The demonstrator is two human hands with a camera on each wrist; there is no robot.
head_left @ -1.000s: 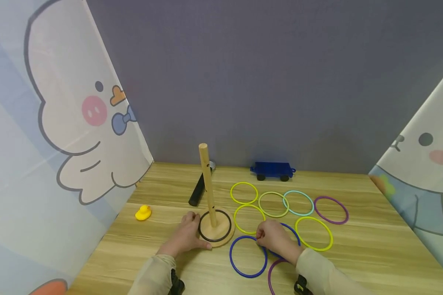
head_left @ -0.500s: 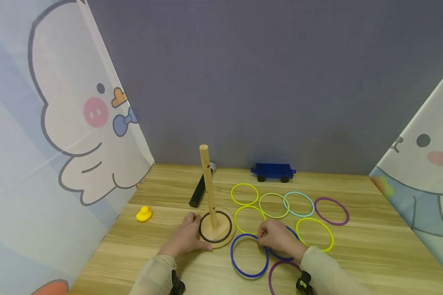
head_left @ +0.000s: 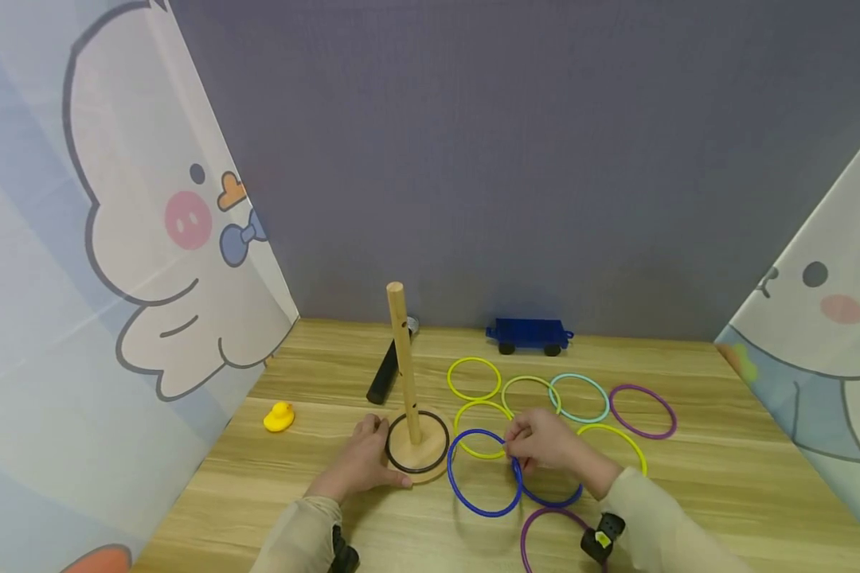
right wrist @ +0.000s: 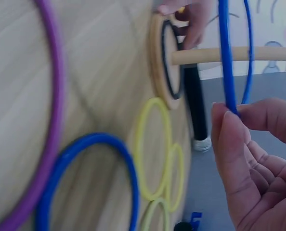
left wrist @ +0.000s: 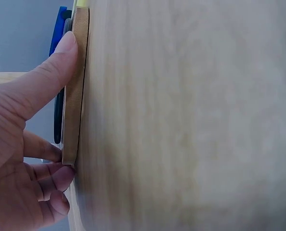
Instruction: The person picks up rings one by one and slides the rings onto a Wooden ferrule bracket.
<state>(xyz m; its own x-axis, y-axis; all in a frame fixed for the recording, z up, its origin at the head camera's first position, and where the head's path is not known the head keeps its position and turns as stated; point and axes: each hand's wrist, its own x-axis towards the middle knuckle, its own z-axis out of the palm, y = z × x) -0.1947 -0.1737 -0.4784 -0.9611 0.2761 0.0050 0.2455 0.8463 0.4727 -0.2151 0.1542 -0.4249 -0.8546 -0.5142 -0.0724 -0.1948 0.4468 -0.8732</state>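
Observation:
A wooden ring-toss stand [head_left: 404, 358] rises upright from its round base, around whose post a black ring [head_left: 447, 446] lies. My left hand [head_left: 354, 461] holds the base's left side, thumb at the near rim and fingers at the far side; the left wrist view shows the thumb on the base edge [left wrist: 74, 110]. My right hand [head_left: 545, 442] pinches a blue ring [right wrist: 227, 62] between thumb and fingertips. This ring is raised and tilted above the table, to the right of the stand. Beneath the right hand, a second blue ring [head_left: 555, 504] lies on the table, partly hidden.
Several loose rings lie right of the stand: yellow [head_left: 473, 359], light green [head_left: 531, 378], turquoise [head_left: 579, 376] and purple [head_left: 643, 388]. Another purple ring [head_left: 524, 541] is near the front. A black microphone [head_left: 385, 376] and a blue toy wagon [head_left: 530, 333] lie behind; a yellow rubber duck [head_left: 279, 417] sits left.
My right hand has lifted the blue ring off the table and moved it slightly up and away from me. The left hand has stayed on the stand's base.

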